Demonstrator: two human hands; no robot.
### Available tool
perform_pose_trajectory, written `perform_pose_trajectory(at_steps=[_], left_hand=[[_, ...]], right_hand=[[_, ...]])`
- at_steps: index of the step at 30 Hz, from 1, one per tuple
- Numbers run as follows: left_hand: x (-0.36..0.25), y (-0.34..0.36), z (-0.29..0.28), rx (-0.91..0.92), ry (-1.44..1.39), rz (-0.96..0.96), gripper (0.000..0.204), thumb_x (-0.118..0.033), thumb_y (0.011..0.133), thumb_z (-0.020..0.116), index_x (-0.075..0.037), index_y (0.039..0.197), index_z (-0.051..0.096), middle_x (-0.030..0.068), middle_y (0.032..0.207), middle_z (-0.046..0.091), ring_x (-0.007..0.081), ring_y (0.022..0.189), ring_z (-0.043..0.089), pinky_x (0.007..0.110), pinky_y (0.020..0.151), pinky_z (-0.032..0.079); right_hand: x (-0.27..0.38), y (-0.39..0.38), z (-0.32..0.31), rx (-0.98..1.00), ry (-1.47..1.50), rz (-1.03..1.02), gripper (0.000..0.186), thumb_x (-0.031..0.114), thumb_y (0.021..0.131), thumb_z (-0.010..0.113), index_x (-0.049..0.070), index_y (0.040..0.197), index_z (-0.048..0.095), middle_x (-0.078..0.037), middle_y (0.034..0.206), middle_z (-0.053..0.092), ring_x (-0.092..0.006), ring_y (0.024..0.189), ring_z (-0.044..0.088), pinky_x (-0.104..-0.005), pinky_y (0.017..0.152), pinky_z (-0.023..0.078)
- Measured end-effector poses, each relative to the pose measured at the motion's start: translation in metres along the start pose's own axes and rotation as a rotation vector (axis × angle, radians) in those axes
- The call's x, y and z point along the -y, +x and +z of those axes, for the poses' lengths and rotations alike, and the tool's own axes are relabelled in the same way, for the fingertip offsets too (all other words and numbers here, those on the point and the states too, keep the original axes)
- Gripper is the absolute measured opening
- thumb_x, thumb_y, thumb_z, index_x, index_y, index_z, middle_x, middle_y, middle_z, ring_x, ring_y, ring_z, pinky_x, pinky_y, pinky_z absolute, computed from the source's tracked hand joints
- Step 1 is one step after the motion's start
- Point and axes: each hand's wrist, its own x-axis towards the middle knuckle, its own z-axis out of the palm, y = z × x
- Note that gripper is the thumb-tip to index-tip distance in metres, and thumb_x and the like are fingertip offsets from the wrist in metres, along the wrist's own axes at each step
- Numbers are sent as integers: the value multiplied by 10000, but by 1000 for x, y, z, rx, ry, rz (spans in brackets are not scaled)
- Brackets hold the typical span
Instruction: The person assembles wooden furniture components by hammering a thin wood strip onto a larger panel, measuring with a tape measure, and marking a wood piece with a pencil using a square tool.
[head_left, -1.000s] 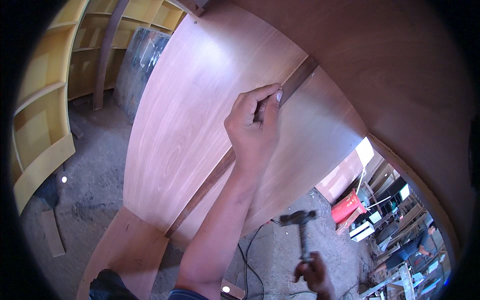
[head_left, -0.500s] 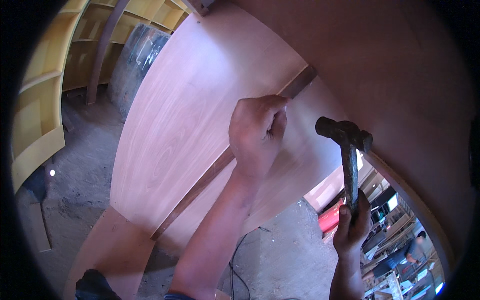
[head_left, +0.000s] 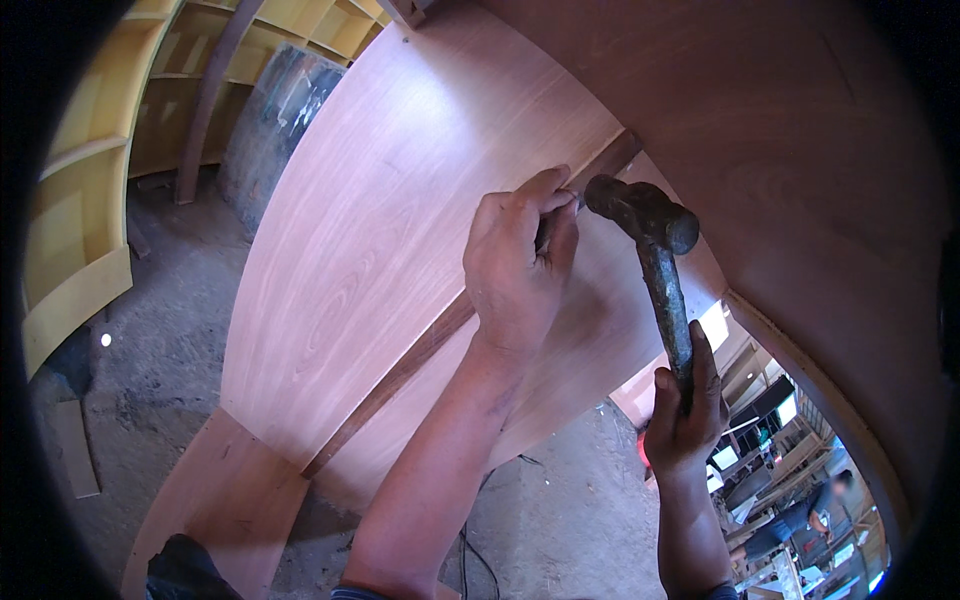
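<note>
My right hand (head_left: 688,415) is wrapped round the lower handle of a worn, dark hammer (head_left: 662,285). The hammer's head is close beside the fingertips of my left hand (head_left: 515,265). Thumb and forefinger of that left hand are pinched together over a dark brown wooden strip (head_left: 400,380). Whatever they hold is too small to make out. The strip runs slantwise across a pale, smooth wood panel (head_left: 340,250), and its upper end meets a darker reddish-brown panel (head_left: 820,170) on the right.
Yellowish shelving (head_left: 90,220) stands at the left, near a leaning, stained board (head_left: 270,130). Dark cables (head_left: 465,545) lie on the grey floor (head_left: 570,510). At lower right, a person (head_left: 800,520) is among timber and clutter beyond the reddish panel's edge.
The hammer has swung left and up, bringing its head next to my left fingertips. My left hand stays nearly in place, its forefinger slightly raised.
</note>
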Motion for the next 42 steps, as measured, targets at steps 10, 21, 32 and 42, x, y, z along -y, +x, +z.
perform_pose_trajectory(at_steps=[10, 21, 32, 42], left_hand=[[1, 2, -3, 15, 40, 25, 561, 127, 759, 796, -79, 1270, 692, 101, 952, 705, 188, 826, 714, 314, 719, 569], [4, 1, -2, 36, 33, 71, 542, 116, 782, 791, -74, 1278, 683, 113, 962, 707, 207, 874, 750, 321, 736, 578], [0, 2, -4, 64, 33, 35, 519, 108, 799, 786, -64, 1277, 683, 122, 1041, 714, 210, 927, 764, 321, 749, 572], [3, 9, -23, 222, -6, 55, 396, 59, 853, 751, -42, 1227, 668, 146, 1090, 671, 260, 1007, 666, 357, 852, 543]], right_hand=[[-7, 6, 17, 111, -80, 97, 534, 138, 1002, 726, 40, 1500, 558, -203, 919, 756, -290, 725, 755, -371, 626, 582], [-15, -2, 17, -98, -107, -38, 541, 117, 977, 752, 25, 1481, 578, -200, 864, 742, -306, 702, 744, -412, 641, 585], [-19, -8, 16, -219, -108, -79, 518, 154, 1015, 718, 47, 1498, 565, -265, 1042, 764, -332, 847, 794, -412, 723, 632], [-6, -19, 16, -59, -30, 123, 511, 81, 998, 715, -18, 1474, 557, -263, 1085, 760, -311, 793, 770, -396, 697, 607]])
